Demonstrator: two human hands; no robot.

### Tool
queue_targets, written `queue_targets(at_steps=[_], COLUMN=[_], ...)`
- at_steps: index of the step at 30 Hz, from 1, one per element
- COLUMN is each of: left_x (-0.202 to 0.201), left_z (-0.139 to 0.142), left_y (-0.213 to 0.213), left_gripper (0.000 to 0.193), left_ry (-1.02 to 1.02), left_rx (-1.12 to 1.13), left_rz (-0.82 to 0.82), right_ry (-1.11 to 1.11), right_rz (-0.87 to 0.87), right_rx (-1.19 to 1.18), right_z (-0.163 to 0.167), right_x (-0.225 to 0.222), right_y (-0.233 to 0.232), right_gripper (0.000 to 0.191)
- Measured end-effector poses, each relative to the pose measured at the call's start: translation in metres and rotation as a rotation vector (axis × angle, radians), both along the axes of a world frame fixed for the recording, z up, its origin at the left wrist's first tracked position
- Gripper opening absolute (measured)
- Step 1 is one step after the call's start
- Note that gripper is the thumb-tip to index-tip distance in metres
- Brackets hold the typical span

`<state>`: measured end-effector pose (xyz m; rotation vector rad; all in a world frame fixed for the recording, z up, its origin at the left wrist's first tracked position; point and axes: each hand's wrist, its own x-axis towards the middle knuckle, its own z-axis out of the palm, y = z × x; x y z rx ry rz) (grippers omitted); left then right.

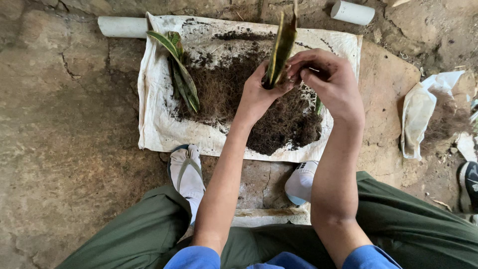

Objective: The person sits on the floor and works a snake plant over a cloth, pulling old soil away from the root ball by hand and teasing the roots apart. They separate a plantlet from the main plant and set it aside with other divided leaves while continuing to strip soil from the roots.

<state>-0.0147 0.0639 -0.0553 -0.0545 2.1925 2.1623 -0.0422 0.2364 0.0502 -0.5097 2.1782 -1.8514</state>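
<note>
My left hand (259,94) grips the base of an upright green and yellow striped plant leaf (282,47). My right hand (331,82) closes its fingers around the same leaf base from the right. Both hands hover over a white cloth sheet (159,124) spread on the stone ground, covered by a heap of dark soil and fine roots (234,89). Another small plant with striped leaves (180,69) lies on the left part of the sheet.
White pipe pieces lie at the sheet's top left (122,26) and top right (352,12). A crumpled white bag (420,112) with roots lies at right. My feet in white socks and sandals (186,172) rest at the sheet's near edge. A dark shoe (469,187) shows far right.
</note>
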Motion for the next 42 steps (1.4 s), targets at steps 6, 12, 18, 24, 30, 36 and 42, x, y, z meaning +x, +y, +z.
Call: queue_targets(at_steps=[6, 12, 18, 24, 30, 36, 42], left_x=[0.002, -0.001, -0.006, 0.0, -0.007, -0.007, -0.009], left_z=[-0.001, 0.0, -0.025, -0.061, -0.048, -0.013, -0.009], left_y=[-0.005, -0.011, -0.009, -0.04, -0.034, -0.039, -0.048], left_gripper=[0.028, 0.025, 0.02, 0.028, 0.048, 0.052, 0.058], left_ry=[0.143, 0.018, 0.075, -0.211, -0.123, -0.217, -0.139], left_rx=[-0.033, -0.341, -0.451, -0.512, -0.379, 0.422, 0.521], left_rz=[-0.01, -0.007, 0.041, 0.207, 0.02, 0.178, 0.307], right_ry=[-0.004, 0.057, 0.103, 0.214, 0.14, -0.127, -0.122], right_rz=[-0.036, -0.083, -0.059, -0.138, -0.073, -0.145, -0.15], right_rx=[0.076, 0.275, 0.233, 0.082, 0.341, 0.095, 0.269], right_z=[0.002, 0.009, 0.029, 0.083, 0.037, 0.002, -0.012], right_x=[0.002, 0.008, 0.017, 0.032, 0.004, -0.004, 0.002], right_y=[-0.001, -0.002, -0.001, 0.044, 0.029, 0.008, -0.038], right_gripper=[0.038, 0.037, 0.036, 0.032, 0.041, 0.027, 0.016])
